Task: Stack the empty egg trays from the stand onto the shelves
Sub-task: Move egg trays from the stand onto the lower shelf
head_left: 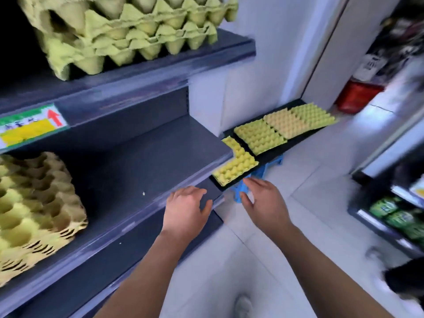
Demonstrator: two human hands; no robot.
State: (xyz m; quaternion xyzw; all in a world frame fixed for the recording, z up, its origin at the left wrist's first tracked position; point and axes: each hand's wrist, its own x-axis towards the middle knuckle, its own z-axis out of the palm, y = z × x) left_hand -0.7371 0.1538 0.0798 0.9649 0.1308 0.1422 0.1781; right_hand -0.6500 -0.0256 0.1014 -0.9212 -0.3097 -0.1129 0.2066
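- Hovering both grips short of the stand [294,104], I am holding nothing in either one.
- My left grip [185,210] is hanging with its fingers apart and loosely bent, left of the stand's near corner, over the front edge of the lower shelf [149,161].
- My right grip [263,203] is floating with its fingers spread, above the blue stool legs [239,195] under the stand's near end.
- Four empty egg trays [284,125] are lying in a row along the stand, the nearest tray [236,164] just beyond my right grip.
- Well left of the stand, a tray stack [34,210] is sitting on the lower shelf, and a higher stack [128,31] is sitting on the upper shelf [160,65].
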